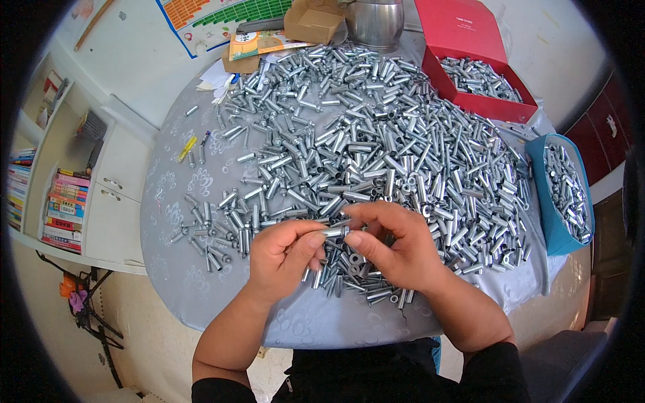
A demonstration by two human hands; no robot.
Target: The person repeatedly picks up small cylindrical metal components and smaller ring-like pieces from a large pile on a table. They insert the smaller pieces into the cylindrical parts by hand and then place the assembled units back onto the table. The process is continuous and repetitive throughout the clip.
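My left hand (281,258) grips a shiny metal expansion bolt (334,232) between thumb and fingers, its length lying roughly sideways. From the other side, my right hand (403,252) pinches the right end of the same bolt with thumb and forefinger. Both hands are close together over the near edge of a wide pile of metal sleeves and bolts (376,148). Some loose washers (356,260) lie just below the fingers. The fingertips partly hide the bolt's ends.
A red box (494,107) with its lid raised and a blue bin (564,243) hold more metal parts. A yellow-handled tool (187,149) lies on the silvery tablecloth (161,228). A cardboard box (314,21) and a metal pot (375,23) stand at the back.
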